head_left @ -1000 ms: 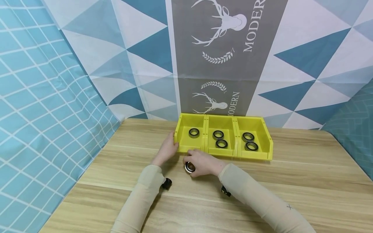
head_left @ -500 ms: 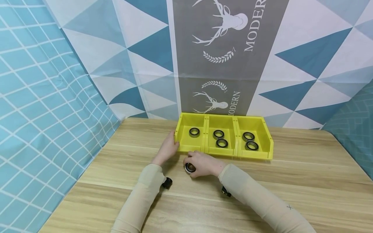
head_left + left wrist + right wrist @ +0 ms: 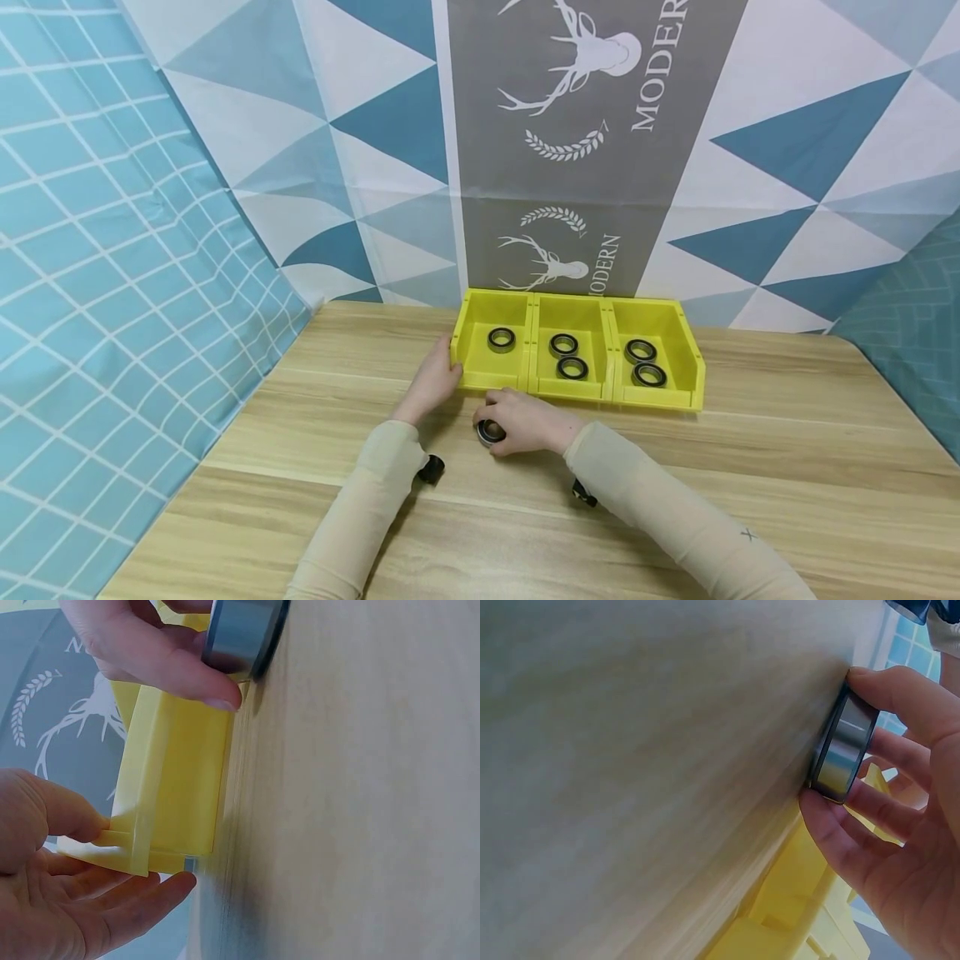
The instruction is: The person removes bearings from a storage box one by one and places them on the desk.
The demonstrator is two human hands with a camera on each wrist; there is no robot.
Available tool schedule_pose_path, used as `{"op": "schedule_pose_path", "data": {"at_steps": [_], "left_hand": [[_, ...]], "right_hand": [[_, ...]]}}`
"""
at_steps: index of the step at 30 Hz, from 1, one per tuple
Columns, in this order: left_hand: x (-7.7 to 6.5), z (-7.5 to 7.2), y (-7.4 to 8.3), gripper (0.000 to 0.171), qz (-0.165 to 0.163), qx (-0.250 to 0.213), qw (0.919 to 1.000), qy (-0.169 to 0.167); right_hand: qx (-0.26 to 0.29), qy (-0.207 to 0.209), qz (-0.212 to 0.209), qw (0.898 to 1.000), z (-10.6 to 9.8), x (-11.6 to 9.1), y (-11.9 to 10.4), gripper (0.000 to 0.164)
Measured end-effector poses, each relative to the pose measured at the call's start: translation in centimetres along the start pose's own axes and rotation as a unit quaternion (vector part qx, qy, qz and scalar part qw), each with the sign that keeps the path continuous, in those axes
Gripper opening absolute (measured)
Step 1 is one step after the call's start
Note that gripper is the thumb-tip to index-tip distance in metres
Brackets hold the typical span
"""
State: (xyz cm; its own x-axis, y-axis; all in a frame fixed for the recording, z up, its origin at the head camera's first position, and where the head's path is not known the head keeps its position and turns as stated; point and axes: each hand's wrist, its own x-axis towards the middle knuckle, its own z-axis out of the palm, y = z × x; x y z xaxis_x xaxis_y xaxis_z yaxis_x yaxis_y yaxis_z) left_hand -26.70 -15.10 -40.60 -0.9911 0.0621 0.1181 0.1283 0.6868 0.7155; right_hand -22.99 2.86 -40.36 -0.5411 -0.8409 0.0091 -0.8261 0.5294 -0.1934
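Observation:
My left hand (image 3: 433, 383) grips the outer side wall of the left yellow bin (image 3: 477, 371). In the left wrist view the thumb lies on one side of the bin's wall and the fingers on the other. Just in front of that bin, my right hand (image 3: 525, 422) holds a ball bearing (image 3: 845, 742) by its rim between thumb and fingers. The bearing is a dark-faced ring with a shiny steel outer side, at or just above the tabletop; part of it is hidden by the hand in the head view. One more bearing (image 3: 491, 342) lies flat inside the left bin.
A middle bin (image 3: 547, 385) and a right bin (image 3: 684, 367) adjoin the left one in a row at the table's back. Each contains two bearings, such as the one (image 3: 572, 377) in the middle. A patterned cloth wall (image 3: 375, 125) rises behind the wooden table (image 3: 787, 442).

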Motion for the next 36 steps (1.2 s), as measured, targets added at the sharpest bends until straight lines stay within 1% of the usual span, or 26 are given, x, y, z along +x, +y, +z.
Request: {"op": "schedule_pose_path", "data": {"at_steps": [5, 12, 18, 24, 36], "left_hand": [[0.05, 0.11, -0.13, 0.048, 0.004, 0.002, 1.0000, 0.000], [0.12, 0.16, -0.23, 0.047, -0.005, -0.001, 1.0000, -0.003], [0.04, 0.10, -0.09, 0.046, 0.000, -0.009, 1.0000, -0.003], [0.04, 0.06, -0.08, 0.048, -0.005, -0.008, 0.9999, -0.005], [-0.02, -0.07, 0.11, 0.047, -0.003, -0.005, 1.0000, -0.002]], "right_hand": [[-0.007, 0.000, -0.001, 1.000, 0.10, 0.03, 0.00, 0.039], [-0.006, -0.005, 0.005, 1.000, 0.02, -0.01, -0.07, 0.042], [-0.010, -0.003, 0.002, 1.000, -0.15, -0.11, -0.18, 0.043], [-0.006, -0.008, 0.007, 1.000, -0.18, -0.12, -0.24, 0.043], [0.000, -0.010, 0.008, 1.000, -0.42, -0.02, -0.25, 0.044]]}}
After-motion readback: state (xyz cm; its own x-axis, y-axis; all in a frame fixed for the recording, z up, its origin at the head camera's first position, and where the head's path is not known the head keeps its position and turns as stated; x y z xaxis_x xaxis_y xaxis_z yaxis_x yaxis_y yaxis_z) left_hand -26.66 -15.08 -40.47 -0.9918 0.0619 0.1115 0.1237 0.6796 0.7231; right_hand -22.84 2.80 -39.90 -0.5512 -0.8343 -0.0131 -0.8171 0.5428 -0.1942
